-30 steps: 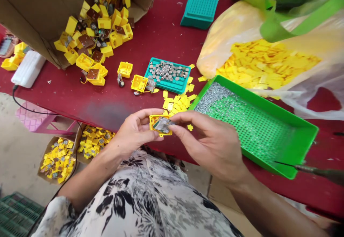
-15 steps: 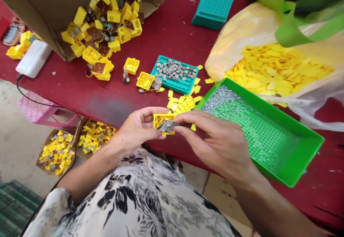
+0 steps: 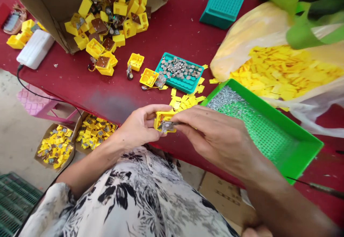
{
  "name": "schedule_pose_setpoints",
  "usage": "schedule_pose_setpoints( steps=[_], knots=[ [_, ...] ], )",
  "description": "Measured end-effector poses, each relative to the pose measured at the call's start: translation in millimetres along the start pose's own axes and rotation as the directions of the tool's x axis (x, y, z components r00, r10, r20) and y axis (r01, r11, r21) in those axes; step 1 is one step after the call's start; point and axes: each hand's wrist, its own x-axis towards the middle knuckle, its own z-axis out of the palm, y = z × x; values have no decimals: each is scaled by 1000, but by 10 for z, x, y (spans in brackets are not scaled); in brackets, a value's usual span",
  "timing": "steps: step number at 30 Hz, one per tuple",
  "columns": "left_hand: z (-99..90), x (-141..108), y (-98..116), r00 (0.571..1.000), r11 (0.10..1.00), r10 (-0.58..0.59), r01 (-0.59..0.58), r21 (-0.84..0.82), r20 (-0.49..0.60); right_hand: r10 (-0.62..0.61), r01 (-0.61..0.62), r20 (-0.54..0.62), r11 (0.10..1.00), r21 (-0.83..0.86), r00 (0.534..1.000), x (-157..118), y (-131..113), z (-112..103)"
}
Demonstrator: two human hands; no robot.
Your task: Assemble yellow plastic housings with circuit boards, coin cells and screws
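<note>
My left hand (image 3: 139, 126) holds a small square yellow plastic housing (image 3: 160, 118) by its side, open face up. My right hand (image 3: 215, 133) pinches a small grey metal piece (image 3: 167, 126) between thumb and fingers, pressing it against the housing's front. Those fingertips hide part of the housing and the metal piece's far end. Just beyond both hands lies a scatter of flat yellow tabs (image 3: 185, 102).
A tipped cardboard box (image 3: 53, 4) spills yellow housings and brown parts. Nearby are a teal tray of button cells (image 3: 179, 73), a bright green tray of metal pins (image 3: 266, 133), and a plastic bag of yellow tabs (image 3: 285, 72). Filled yellow housings lie on cardboard (image 3: 55, 147) below the table edge.
My right hand has closed further over the housing, and the metal piece now shows less. The whole scene has shifted slightly in view as my head moved.
</note>
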Motion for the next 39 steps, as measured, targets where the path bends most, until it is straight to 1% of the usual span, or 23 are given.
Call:
schedule_pose_setpoints(
  steps=[4, 8, 15, 18, 21, 23, 25, 27, 29, 31, 32, 36, 39],
  knots=[
    [-3, -23, 43, 1000, 999, 0, 1, 52, -13, -6, 6, 1, 999, -53, 1000, 38, -56, -23],
    [11, -39, 59, 999, 999, -35, 35, 1, -19, 4, -5, -21, 998, -55, 1000, 31, -54, 16],
    [-2, -10, 33, 994, 991, -109, 106, -87, -29, 97, -95, -81, 995, 33, 992, -44, -20, 76],
    [-20, -27, 28, 995, 983, -94, 87, -160, -35, 119, -112, -111, 991, 71, 987, -136, -67, 83],
    [-14, -58, 23, 996, 986, -58, 47, -159, -61, 93, -79, -179, 993, 82, 979, -240, -128, 122],
    [7, -76, 16, 996, 993, -30, 21, -114, -82, 88, -70, -223, 994, 85, 971, -294, -165, 160],
    [37, -88, 8, 996, 998, 10, -15, -62, -88, 121, -99, -264, 991, 95, 957, -331, -198, 196],
    [67, -95, 2, 996, 999, 37, -38, -11, -86, 194, -173, -317, 981, 92, 929, -352, -227, 221],
    [89, -100, 1, 996, 999, 37, -35, 30, -86, 274, -254, -356, 962, 102, 894, -360, -247, 230],
    [99, -102, 4, 996, 999, 19, -14, 51, -89, 325, -295, -353, 945, 137, 877, -355, -252, 223],
    [98, -101, 6, 996, 998, 9, -4, 56, -89, 337, -297, -338, 940, 167, 879, -348, -249, 213],
    [63, -70, 4, 996, 999, -19, 22, 38, -86, 346, -287, -232, 923, 255, 909, -319, -208, 149],
    [23, -25, -5, 996, 999, -41, 40, -13, -84, 324, -291, -163, 936, 197, 932, -319, -168, 111]
  ],
)
